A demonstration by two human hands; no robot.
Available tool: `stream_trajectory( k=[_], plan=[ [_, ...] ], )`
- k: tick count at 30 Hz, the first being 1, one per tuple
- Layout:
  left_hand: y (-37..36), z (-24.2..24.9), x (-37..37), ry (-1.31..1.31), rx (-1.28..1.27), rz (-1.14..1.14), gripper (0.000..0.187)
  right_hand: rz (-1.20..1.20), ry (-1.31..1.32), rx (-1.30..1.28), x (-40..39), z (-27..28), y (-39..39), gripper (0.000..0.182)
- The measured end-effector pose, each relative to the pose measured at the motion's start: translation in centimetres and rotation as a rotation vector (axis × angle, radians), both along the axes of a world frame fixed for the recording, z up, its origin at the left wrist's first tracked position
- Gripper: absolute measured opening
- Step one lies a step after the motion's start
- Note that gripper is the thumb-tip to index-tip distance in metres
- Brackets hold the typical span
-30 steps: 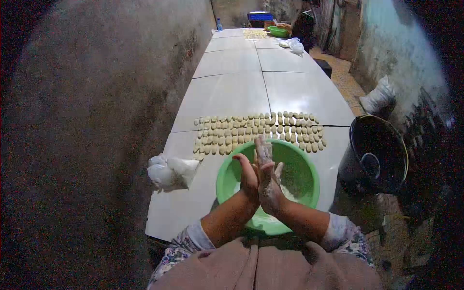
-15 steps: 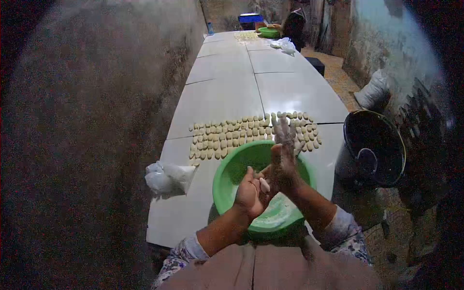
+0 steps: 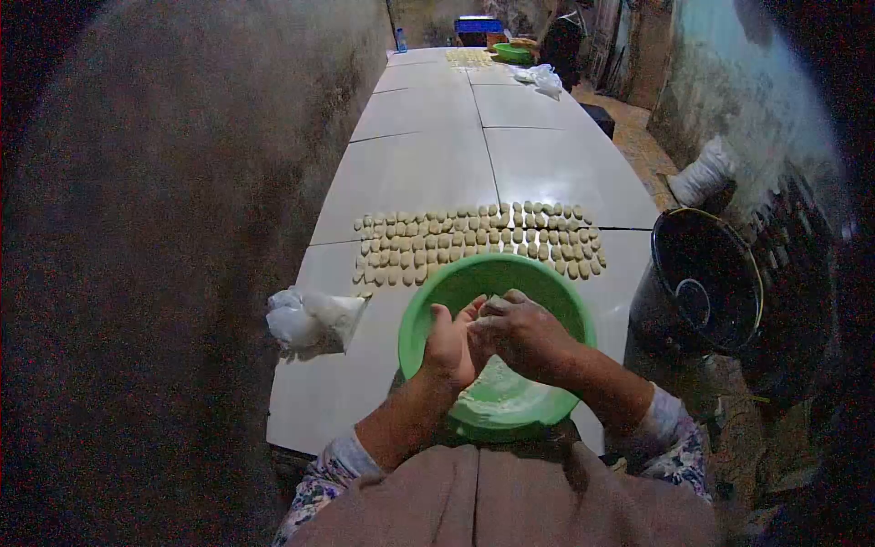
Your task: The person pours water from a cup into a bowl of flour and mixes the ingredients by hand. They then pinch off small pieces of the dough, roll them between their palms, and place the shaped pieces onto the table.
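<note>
A green basin (image 3: 419,314) stands at the near end of the table, with white powder on its inside. Above it, my left hand (image 3: 453,345) is palm up, thumb raised and fingers stretched towards the other hand. My right hand (image 3: 533,339) is closed, its fingertips bent over the left fingers. A small pale lump of dough (image 3: 497,304) shows at the right fingertips, partly hidden by them. Just beyond the basin, many small oval dough pieces (image 3: 444,242) lie in several rows on the white table (image 3: 410,178).
A knotted clear plastic bag (image 3: 310,319) lies at the table's left edge. On the right stands a large black bucket (image 3: 679,310); behind it a white sack (image 3: 704,171) leans by the wall. Another person (image 3: 560,50) is at the far end, near a second green basin (image 3: 513,55).
My right hand was upright with fingers spread; it has come down and closed at the left fingers. The dough piece that lay in my left palm is now at the right fingertips.
</note>
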State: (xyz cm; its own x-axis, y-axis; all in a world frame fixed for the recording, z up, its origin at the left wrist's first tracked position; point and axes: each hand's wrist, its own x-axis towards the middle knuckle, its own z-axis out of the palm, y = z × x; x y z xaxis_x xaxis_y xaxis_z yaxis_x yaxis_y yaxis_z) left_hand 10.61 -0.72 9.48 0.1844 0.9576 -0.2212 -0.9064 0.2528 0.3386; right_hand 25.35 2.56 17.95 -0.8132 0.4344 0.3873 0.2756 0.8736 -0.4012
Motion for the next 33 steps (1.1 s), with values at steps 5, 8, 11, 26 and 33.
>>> stream_trajectory(
  k=[5, 8, 11, 26, 33],
  plan=[
    [-0.4, 1.8, -0.4, 0.045, 0.035, -0.008, 0.076, -0.051, -0.242, -0.014, -0.9, -1.5, 0.5, 0.018],
    [0.1, 1.4, -0.1, 0.129, 0.047, -0.004, 0.077, -0.077, -0.123, -0.063, -1.2, -2.6, 0.0, 0.023],
    [0.3, 0.9, -0.5, 0.094, 0.077, -0.154, 0.081, -0.042, -0.001, -0.328, -1.4, -2.4, 0.5, 0.019],
    [-2.4, -0.1, -3.5, 0.48, 0.118, 0.18, 0.051, -0.212, -0.716, -0.27, -0.1, -11.7, 6.3, 0.015],
    [-3.4, 0.1, -3.7, 0.486, 0.093, 0.168, 0.047, -0.11, -0.425, -0.436, 0.5, -10.4, 5.7, 0.017]
  ],
)
